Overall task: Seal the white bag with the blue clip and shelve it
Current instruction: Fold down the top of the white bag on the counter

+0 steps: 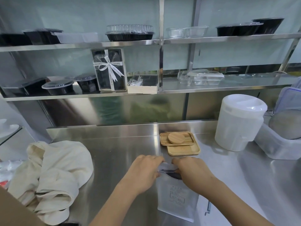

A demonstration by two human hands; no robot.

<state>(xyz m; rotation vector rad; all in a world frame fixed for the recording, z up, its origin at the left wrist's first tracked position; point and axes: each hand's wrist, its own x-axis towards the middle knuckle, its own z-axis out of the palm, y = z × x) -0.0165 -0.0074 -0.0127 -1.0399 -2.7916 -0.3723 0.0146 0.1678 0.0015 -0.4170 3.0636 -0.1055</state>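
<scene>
White bag (177, 199) stands on the steel counter (117, 154), front centre-right, printed label facing the camera. Its top is open w/ something dark showing inside; can't tell what. Left hand (144, 172) grips the bag's top left corner, fingers curled and pinching the white flap. Right hand (193, 172) is on the top right edge, fingers closed over the rim. A dark strip lies across the bag mouth between the hands, can't tell if it's the clip.

Just behind the bag: two wooden trays (180, 144), overlapping, w/ a round wooden lid (176, 137) lying on the upper one. Right of them a tall white plastic tub (237, 124) w/ lid on, contents hidden. Further right a clear box (276, 144) holding a grey rounded lump. Left on the counter, a crumpled cream cloth (53, 175).

Lower shelf (211, 87): black bowls w/ clear lids (58, 87) at left, a black gift box w/ white ribbon (110, 69) standing upright, a flat box (143, 84) beside it, empty clear containers (200, 77) at right. Upper shelf (81, 44): black trays, a black dish w/ clear dome lid (129, 32), clear tubs, more black bowls (247, 27) at right.
</scene>
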